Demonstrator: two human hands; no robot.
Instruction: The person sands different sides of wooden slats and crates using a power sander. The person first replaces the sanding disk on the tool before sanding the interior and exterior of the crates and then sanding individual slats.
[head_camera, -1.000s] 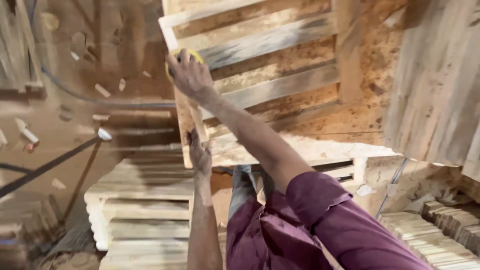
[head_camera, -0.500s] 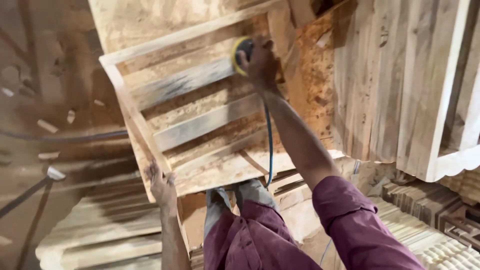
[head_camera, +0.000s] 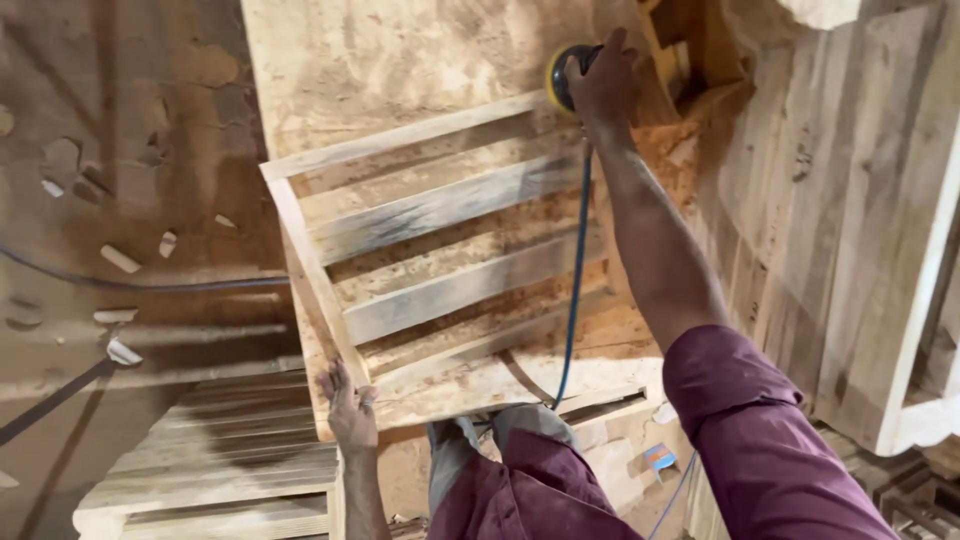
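1. My right hand (head_camera: 603, 82) is wrapped over the top of a round sander (head_camera: 562, 78) with a yellow rim, fingers curled down around it. Firm hold.
2. The sander sits at the far right corner of the wooden slatted frame (head_camera: 440, 290), on or just at its top rail. I can't tell whether the pad actually touches the wood; my hand covers it.
3. A blue cable (head_camera: 575, 280) drops from the sander, runs along the inside of my forearm, crosses the slats and passes off the frame's near edge by my knees.
4. My left hand (head_camera: 348, 405) is on the near left corner of the frame, fingers spread flat against the side rail, palm down. It grips nothing, just presses on the wood.
5. The frame lies tilted across my view, three slats between the side rails, sawdust in the gaps.
6. A stack of pale slatted frames (head_camera: 215, 470) sits just left of my left hand, lower down.
7. Upright planks (head_camera: 850, 220) stand along the right.
8. Small wood offcuts (head_camera: 120, 258) lie on the dusty floor to the left.
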